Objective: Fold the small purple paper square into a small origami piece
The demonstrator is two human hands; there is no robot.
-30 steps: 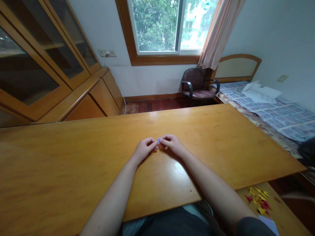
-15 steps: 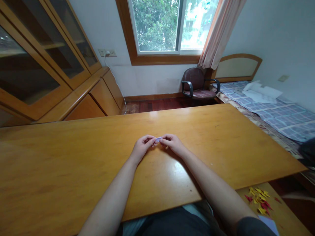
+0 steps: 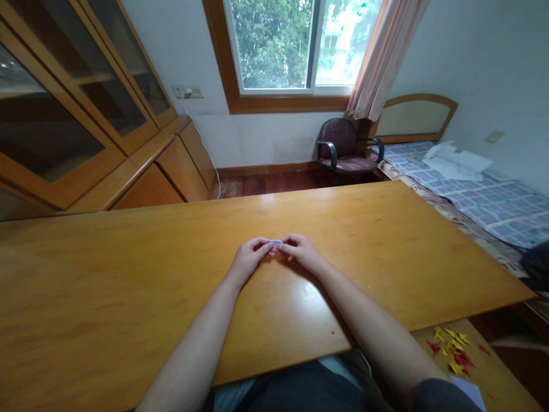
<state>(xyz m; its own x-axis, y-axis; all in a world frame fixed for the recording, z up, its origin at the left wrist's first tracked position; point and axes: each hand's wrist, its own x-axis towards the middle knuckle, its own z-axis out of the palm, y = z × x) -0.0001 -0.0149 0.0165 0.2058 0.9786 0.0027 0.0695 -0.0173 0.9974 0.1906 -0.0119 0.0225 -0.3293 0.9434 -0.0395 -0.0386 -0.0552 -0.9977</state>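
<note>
A small piece of pale purple folded paper [image 3: 275, 243] is held between my two hands over the middle of the wooden table [image 3: 128, 286]. My left hand [image 3: 253, 253] pinches its left end between thumb and fingers. On the other side, my right hand [image 3: 299, 250] grips the right end the same way. Fingertips cover most of the paper, so its exact folded shape is hidden.
Yellow and red folded paper pieces [image 3: 453, 346] lie on a lower wooden surface at the right, near a pale purple sheet [image 3: 472, 392]. Beyond the table stand a dark red armchair [image 3: 343, 143], a bed [image 3: 493, 200] and a glass-fronted cabinet [image 3: 124, 177].
The paper has turned slightly and shows a little more between my fingertips. My left hand has shifted very slightly; my right hand stays almost where it was.
</note>
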